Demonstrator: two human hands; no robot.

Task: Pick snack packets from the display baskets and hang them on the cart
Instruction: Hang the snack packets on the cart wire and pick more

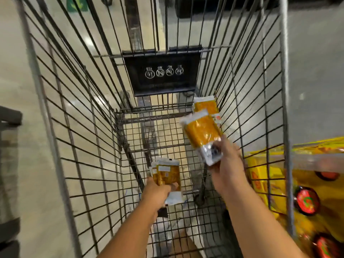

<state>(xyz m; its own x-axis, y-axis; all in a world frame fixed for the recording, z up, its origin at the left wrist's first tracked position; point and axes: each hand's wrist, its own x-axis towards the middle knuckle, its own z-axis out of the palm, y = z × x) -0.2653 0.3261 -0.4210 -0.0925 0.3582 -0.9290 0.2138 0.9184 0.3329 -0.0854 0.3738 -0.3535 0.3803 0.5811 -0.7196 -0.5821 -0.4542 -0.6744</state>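
Both forearms reach into the wire cart [78, 127]. Low over its mesh floor, the left hand [160, 190] clutches a small stack of packets [167, 175], glossy and orange. The right hand [228, 164] grips a crinkly single packet [202, 135] by its white end, near the right wall, where a far packet [204, 105] rests against the bars. This looks like the hanging step; next, its top edge must catch a wire.

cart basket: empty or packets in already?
Nearly empty: one orange packet in the cart, far right corner; left hand and right hand hold the rest.
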